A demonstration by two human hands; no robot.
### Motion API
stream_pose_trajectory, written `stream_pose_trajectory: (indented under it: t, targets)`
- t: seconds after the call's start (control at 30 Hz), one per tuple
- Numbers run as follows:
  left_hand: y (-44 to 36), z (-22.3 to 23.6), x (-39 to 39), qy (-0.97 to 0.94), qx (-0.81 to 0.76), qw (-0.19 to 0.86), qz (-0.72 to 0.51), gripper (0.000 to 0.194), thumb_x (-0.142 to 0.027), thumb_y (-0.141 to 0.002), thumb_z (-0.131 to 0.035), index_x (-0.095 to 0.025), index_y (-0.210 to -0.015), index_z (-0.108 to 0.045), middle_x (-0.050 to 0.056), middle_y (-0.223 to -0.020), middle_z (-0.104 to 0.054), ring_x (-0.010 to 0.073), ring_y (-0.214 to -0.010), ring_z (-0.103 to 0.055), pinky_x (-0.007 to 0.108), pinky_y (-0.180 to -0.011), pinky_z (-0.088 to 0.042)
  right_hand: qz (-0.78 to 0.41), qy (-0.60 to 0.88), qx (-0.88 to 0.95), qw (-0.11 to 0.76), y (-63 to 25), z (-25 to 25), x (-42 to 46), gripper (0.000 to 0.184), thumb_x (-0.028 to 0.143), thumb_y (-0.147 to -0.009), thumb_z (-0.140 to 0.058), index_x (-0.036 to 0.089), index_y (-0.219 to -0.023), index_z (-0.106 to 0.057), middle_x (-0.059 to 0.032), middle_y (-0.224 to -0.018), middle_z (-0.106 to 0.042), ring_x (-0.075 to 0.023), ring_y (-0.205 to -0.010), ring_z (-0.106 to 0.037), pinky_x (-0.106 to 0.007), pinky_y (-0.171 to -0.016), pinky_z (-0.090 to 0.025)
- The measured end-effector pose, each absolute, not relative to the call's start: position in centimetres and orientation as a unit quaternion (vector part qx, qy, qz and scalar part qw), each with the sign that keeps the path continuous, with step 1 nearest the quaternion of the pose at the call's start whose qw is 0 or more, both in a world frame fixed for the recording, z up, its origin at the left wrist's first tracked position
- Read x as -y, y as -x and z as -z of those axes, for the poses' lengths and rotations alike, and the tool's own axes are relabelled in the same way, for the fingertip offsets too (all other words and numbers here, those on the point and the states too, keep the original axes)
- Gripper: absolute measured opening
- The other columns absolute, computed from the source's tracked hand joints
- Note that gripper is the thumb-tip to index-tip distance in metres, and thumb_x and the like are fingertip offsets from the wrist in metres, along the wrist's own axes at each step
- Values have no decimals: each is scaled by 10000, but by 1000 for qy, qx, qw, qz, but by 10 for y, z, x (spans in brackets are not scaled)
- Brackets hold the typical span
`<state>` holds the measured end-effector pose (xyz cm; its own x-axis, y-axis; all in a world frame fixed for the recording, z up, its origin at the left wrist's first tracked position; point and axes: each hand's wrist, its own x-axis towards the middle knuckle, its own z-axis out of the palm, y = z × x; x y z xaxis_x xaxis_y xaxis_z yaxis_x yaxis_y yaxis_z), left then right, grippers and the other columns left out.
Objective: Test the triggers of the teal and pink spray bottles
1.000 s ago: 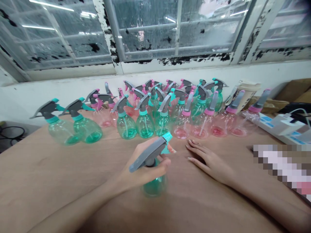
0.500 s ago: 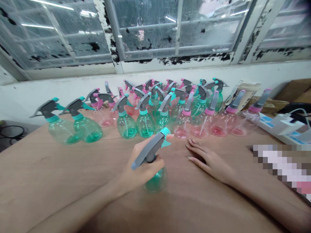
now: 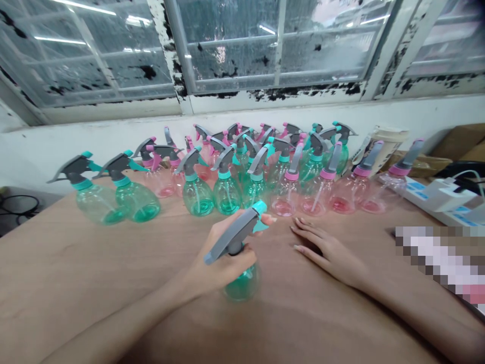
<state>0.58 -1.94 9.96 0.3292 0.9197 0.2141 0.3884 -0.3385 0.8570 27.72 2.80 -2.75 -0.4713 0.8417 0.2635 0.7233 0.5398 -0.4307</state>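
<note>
My left hand [image 3: 223,260] is wrapped round the neck of a green spray bottle [image 3: 242,285] with a grey and turquoise trigger head. The nozzle points away and to the right; part of the neck is hidden by my fingers. To its right, my right hand [image 3: 329,253] lies on the wooden table [image 3: 94,288] with its fingers stretched out, holding nothing. Just beyond the hands stand more green spray bottles [image 3: 227,194] and pink spray bottles [image 3: 284,199], close together in rows.
Two green spray bottles [image 3: 138,202] stand apart at the left. On the right are a white power strip [image 3: 435,202] with plugs, a paper cup [image 3: 384,146] and cardboard [image 3: 460,141]. A white wall and windows [image 3: 265,45] rise behind the table.
The held spray bottle has risen slightly and its head tilts up more steeply than one second ago. My left hand has moved with it; my right hand stays put.
</note>
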Motion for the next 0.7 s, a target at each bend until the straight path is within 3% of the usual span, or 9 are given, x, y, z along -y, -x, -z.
stream_pose_trajectory:
  t: [0.1, 0.27, 0.37, 0.53, 0.7]
  targets:
    - [-5, -101, 18, -740, -433, 365, -362, 391, -152, -675, -517, -228, -1042, -629, 29, -912, -646, 168, -769, -620, 245, -617, -499, -130, 462, 846, 233, -277, 28, -28, 533, 501, -941, -450, 251, -1411, -470, -69, -1511, -387, -290, -1396, -344, -533, -1134, -315]
    - [-8, -99, 20, -716, -454, 339, -407, 161, -259, -732, -618, -226, -885, -579, 6, -827, -645, 154, -706, -632, 236, -615, -522, -129, 466, 848, 218, -278, 28, -28, 556, 511, -949, -423, 205, -1411, -469, -85, -1518, -373, -276, -1406, -328, -515, -1147, -299]
    - [-11, -101, 22, -702, -465, 347, -413, 123, -280, -751, -627, -220, -835, -558, -9, -793, -637, 137, -655, -634, 221, -576, -517, -129, 464, 849, 217, -278, 28, -28, 559, 512, -949, -421, 198, -1410, -470, -86, -1516, -376, -272, -1409, -322, -512, -1153, -289]
    - [-10, -105, 23, -722, -448, 355, -390, 223, -251, -782, -570, -213, -994, -624, 20, -911, -670, 154, -743, -646, 237, -649, -539, -134, 464, 846, 226, -278, 28, -28, 550, 508, -942, -443, 230, -1416, -463, -75, -1515, -381, -278, -1405, -329, -516, -1145, -306]
    - [-4, -91, 21, -726, -479, 295, -396, 321, -154, -728, -544, -248, -1018, -644, -18, -759, -655, 183, -740, -663, 258, -632, -531, -134, 466, 846, 223, -279, 29, -28, 547, 509, -942, -443, 238, -1416, -463, -68, -1518, -374, -282, -1405, -327, -522, -1143, -307]
